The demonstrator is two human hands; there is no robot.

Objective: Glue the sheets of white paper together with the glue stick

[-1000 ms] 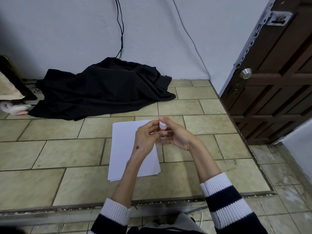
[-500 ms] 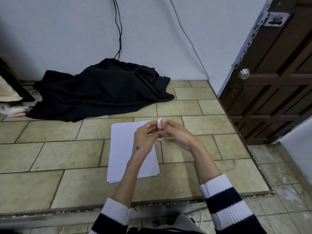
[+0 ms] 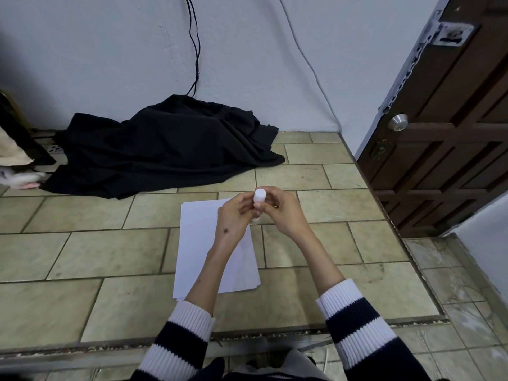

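Head view: both my hands, left (image 3: 235, 215) & right (image 3: 283, 213), clamped on glue stick (image 3: 259, 196) above paper sheets (image 3: 200, 243) at 6 o'clock. Risk: cap pops, stick drops, smears paper.

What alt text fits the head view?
Both hands, left hand and right hand, hold a glue stick above a stack of white paper on a tiled floor. A black cloth lies by the wall.

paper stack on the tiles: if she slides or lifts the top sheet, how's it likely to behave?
The white paper sheets lie flat but slightly fanned at the near corner, so they are probably loose and thin: the top one likely flops when lifted. On the smooth tiled surface, the stack may skid if pushed.
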